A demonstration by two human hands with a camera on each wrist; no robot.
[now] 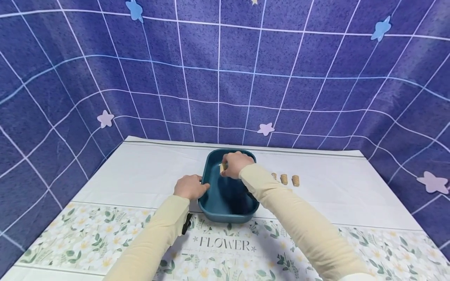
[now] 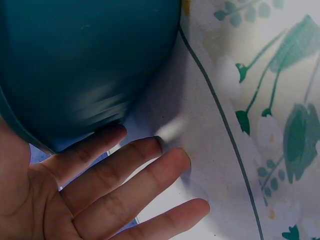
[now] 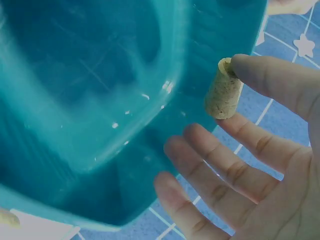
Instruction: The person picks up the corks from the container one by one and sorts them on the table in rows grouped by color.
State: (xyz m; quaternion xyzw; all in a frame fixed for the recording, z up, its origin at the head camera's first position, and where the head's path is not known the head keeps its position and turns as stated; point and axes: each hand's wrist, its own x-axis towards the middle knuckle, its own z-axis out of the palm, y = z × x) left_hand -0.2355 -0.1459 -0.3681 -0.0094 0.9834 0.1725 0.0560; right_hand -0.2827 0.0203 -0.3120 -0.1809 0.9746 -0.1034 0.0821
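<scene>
A deep teal plastic basin (image 1: 226, 218) stands on the table in front of me. My left hand (image 1: 191, 187) is at its left side, the thumb over the rim and the other fingers outside, spread fairly straight in the left wrist view. The left index finger (image 2: 95, 147) lies along the outer wall. Over the far part of the basin, my right hand (image 1: 234, 164) pinches a cork (image 3: 223, 92) by its two ends, between thumb and index finger. The other right fingers (image 3: 220, 170) are loosely extended below the cork.
To the right of the basin, short corks (image 1: 284, 179) stand in a row, one partly behind the right sleeve. A floral cloth strip (image 1: 225, 244) with the word FLOWER runs along the front. Behind the table hangs a blue gridded curtain (image 1: 239, 89) with stars.
</scene>
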